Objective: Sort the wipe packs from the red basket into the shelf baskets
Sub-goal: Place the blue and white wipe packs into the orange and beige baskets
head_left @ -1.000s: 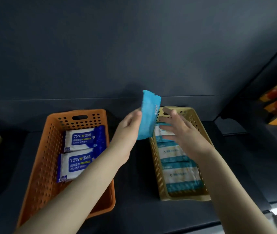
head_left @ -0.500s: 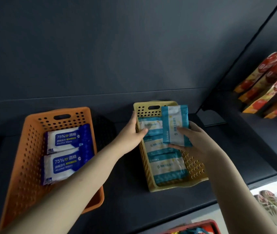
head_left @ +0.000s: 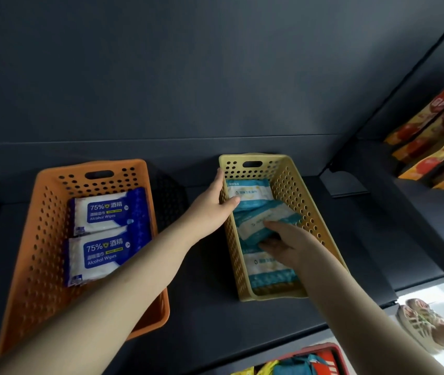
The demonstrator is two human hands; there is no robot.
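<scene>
The right hand (head_left: 285,244) reaches into the yellow basket (head_left: 310,212) and pinches a teal wipe pack (head_left: 256,224) by its near edge, thumb on top and fingers beneath. The left hand (head_left: 212,204) grips the yellow basket's left wall, thumb hooked over the rim to the inside, just beside the held pack's left end.

The held pack sits askew inside the yellow basket. Its long axis runs roughly crosswise, from the left wall toward the right wall, and its printed face points up.

Under and around it lie more teal packs: one (head_left: 248,192) at the far end of the yellow basket and another (head_left: 267,269) at the near end, partly hidden by the right wrist. Left of the yellow basket, on the same dark shelf (head_left: 207,307), an orange basket (head_left: 39,239) holds two blue-and-white alcohol wipe packs, one (head_left: 107,209) behind the other (head_left: 102,255). Below the yellow basket, off the shelf, the red basket (head_left: 334,353) shows its rim and some coloured packs inside.
</scene>
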